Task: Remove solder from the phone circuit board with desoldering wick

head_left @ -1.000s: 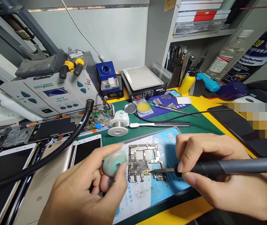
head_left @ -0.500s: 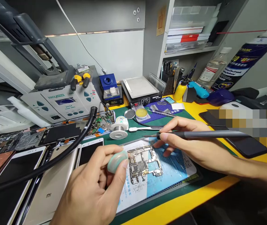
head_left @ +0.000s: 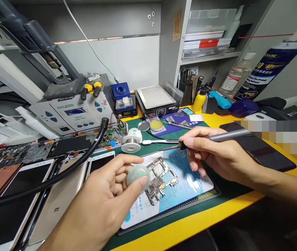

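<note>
My left hand [head_left: 103, 205] pinches a small pale green spool [head_left: 137, 175] between thumb and fingers, just left of a phone circuit board [head_left: 161, 176]. The board lies on a blue and white work mat [head_left: 187, 184]. My right hand [head_left: 216, 155] grips a grey soldering iron [head_left: 226, 136] like a pen. Its dark tip [head_left: 167, 147] hangs above the mat's far edge, lifted clear of the board and pointing left.
A solder reel [head_left: 131, 143], a tin of yellow flux [head_left: 156, 125], tweezers [head_left: 161, 141], a grey soldering station [head_left: 72, 113], a blue tip cleaner [head_left: 121, 96] and a hot plate [head_left: 155, 97] stand behind. Several phones [head_left: 56, 205] and a black hose [head_left: 59, 174] lie left. A dark phone [head_left: 263, 148] lies right.
My right hand has lifted the iron's tip off the board and drawn it back toward the far edge of the mat. The view has pulled back. My left hand still holds the spool.
</note>
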A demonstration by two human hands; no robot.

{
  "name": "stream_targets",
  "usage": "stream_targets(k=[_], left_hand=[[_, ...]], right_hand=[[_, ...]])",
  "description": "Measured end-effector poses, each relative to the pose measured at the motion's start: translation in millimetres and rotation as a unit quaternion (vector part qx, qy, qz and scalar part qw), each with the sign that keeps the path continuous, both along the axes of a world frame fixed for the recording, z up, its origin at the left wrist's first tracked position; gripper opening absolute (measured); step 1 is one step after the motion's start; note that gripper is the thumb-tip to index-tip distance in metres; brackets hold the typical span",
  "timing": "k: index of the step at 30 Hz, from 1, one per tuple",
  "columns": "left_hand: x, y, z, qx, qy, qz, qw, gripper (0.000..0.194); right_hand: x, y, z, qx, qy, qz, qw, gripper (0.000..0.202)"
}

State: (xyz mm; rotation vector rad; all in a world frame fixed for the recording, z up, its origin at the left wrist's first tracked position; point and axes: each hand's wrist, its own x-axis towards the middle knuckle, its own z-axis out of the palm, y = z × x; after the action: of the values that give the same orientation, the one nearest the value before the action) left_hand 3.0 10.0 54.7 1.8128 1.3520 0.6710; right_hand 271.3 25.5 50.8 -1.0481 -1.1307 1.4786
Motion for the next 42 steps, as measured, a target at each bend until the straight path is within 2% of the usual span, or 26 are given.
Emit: stream_targets(k=[2,4,8,12,15,19,29,35,42], left_hand=[[7,3,3.5,0.072,0.063,-0.006,0.995,0.026],[12,8,6.7,0.149,0.083,-0.022,0.985,0.021],[13,13,4.0,0.211,0.082,-0.076,0.971,0.017],[9,12,-7.9,0.215,0.092,-0.102,0.967,0.022],[8,12,-12.3,0.209,0.082,-0.110,0.968,0.025],[10,15,-11.3,0.204,0.092,-0.120,0.967,0.025],[25,20,-5.2,0.216,0.083,-0.081,0.970,0.031],[16,16,-8.9,0.203,0.070,-0.099,0.972,0.020],[14,14,-11.6,0.204,0.070,-0.096,0.972,0.023]], right_hand=[[3,-1,-1.7,-0.005,0.005,0.004,1.000,0.018],[5,-3,-2.8,0.000,0.004,0.020,1.000,0.015],[3,-11,-0.7,0.035,-0.072,0.057,0.995,0.016],[-5,-23,-1.4,0.169,-0.188,0.029,0.967,0.020],[-9,-30,-6.0,0.218,-0.214,0.004,0.952,0.021],[-12,-33,-9.3,0.250,-0.248,-0.012,0.936,0.023],[-20,-34,-7.3,0.304,-0.275,-0.050,0.911,0.020],[-23,-34,-6.8,0.327,-0.275,-0.048,0.903,0.020],[-21,-34,-8.7,0.344,-0.255,-0.033,0.903,0.022]])
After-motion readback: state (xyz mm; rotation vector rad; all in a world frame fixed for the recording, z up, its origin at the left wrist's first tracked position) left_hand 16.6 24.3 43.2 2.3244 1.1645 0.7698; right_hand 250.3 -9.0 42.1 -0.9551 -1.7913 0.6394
